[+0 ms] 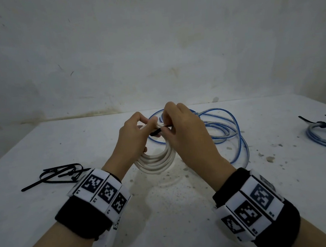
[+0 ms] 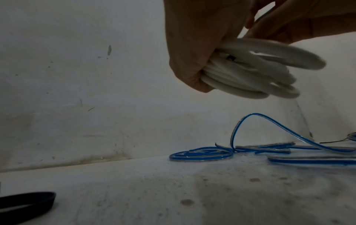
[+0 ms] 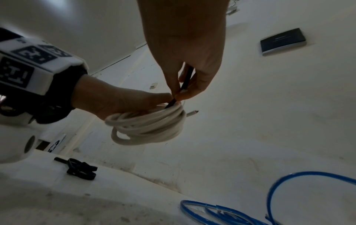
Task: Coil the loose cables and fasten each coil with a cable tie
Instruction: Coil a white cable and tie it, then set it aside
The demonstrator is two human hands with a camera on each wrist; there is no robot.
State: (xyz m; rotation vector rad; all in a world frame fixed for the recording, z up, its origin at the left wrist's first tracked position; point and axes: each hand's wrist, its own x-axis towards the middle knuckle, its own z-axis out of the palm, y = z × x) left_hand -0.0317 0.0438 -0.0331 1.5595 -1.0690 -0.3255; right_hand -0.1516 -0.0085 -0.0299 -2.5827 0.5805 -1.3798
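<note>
Stained white wall [image 1: 151, 45], speckled table [image 1: 167, 231]

White cable [image 1: 155, 159]: thick, wound into a tight round coil of several loops, held off the table, coil hanging near vertical; one cut end pokes out at its 3 o'clock in the right wrist view. Black cable tie [image 1: 157, 131] at the coil's 12 o'clock, against the loops; whether it is locked can't be seen. Blue cable [image 1: 224, 129]: thin, loose, sprawled uncoiled on the table behind the white coil. Second blue coil [image 1: 325, 133] at 3 o'clock, tied. Spare ties [image 1: 61, 174] piled at 9 o'clock.
</note>
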